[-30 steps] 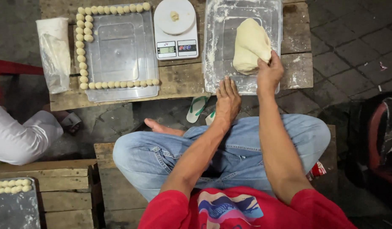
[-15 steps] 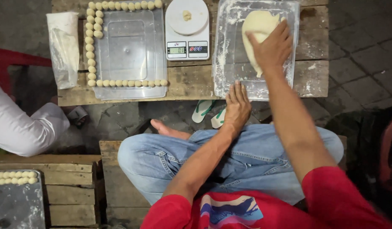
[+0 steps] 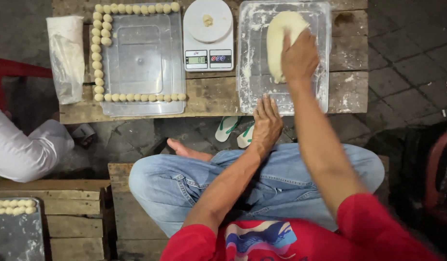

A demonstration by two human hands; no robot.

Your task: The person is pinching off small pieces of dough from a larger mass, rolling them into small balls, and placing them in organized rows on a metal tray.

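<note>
While right hand [image 3: 299, 58] presses dough [image 3: 279, 36], fingers curled

A small rectangular grey-green display screen [image 3: 196, 60] sits on the front panel of the round white kitchen scale [image 3: 208, 35], beside 2 small coloured buttons. A clear plastic bag [image 3: 66, 57] of white powder lies at the wooden table's left end.

The person wears a red short-sleeved shirt with a blue-and-white print. Light blue jeans cover the legs. Feet are bare.
</note>
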